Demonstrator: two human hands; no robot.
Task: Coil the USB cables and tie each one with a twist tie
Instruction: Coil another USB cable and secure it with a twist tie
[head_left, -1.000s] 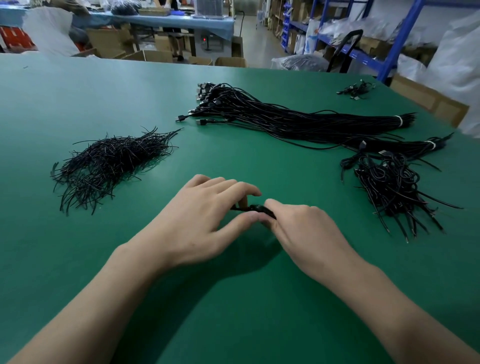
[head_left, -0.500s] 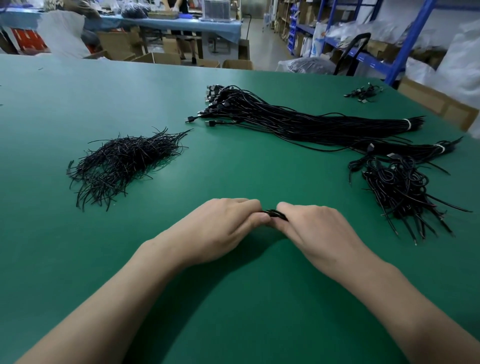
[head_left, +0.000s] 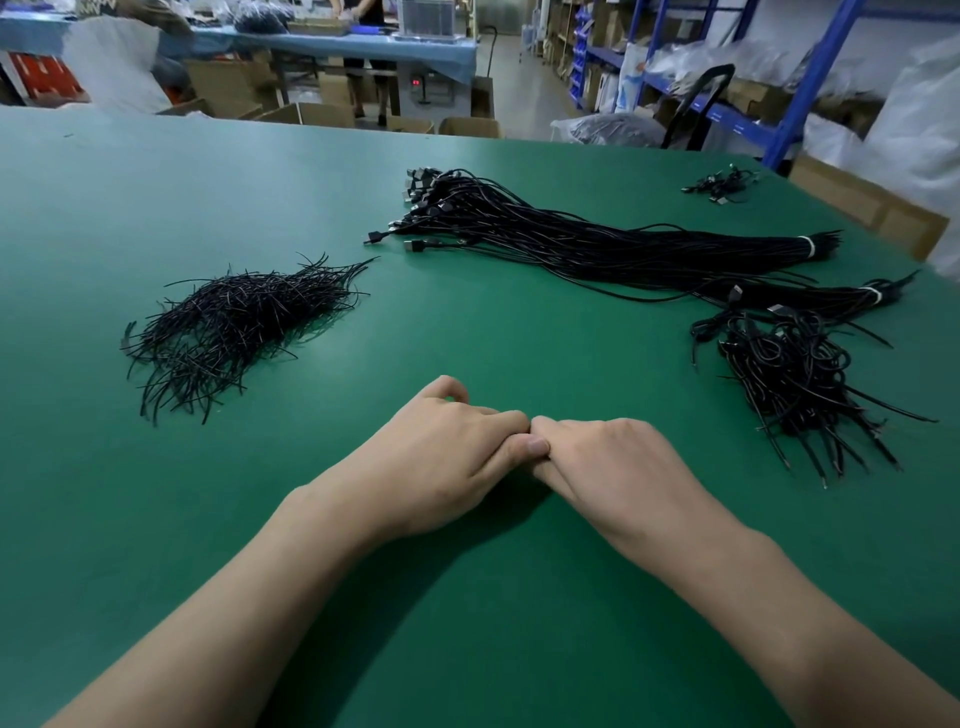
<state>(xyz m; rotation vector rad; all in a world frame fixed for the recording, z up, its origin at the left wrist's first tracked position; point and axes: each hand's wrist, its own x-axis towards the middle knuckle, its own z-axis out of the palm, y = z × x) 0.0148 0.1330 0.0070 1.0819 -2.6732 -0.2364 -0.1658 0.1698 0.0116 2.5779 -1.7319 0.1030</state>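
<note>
Closed up since a moment ago over the green tabletop (head_left: 156, 493), the left hand (head_left: 447, 457) and right hand (head_left: 613, 462) press fingertip to fingertip, hiding the small black cable coil; what they pinch I cannot tell. Probably the tie is being twisted shut. The next move needs a fresh cable from the long black USB cable bundle (head_left: 597, 249), far right.

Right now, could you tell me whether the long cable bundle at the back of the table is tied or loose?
Tied: a white band wraps the long cable bundle near its right end.
</note>
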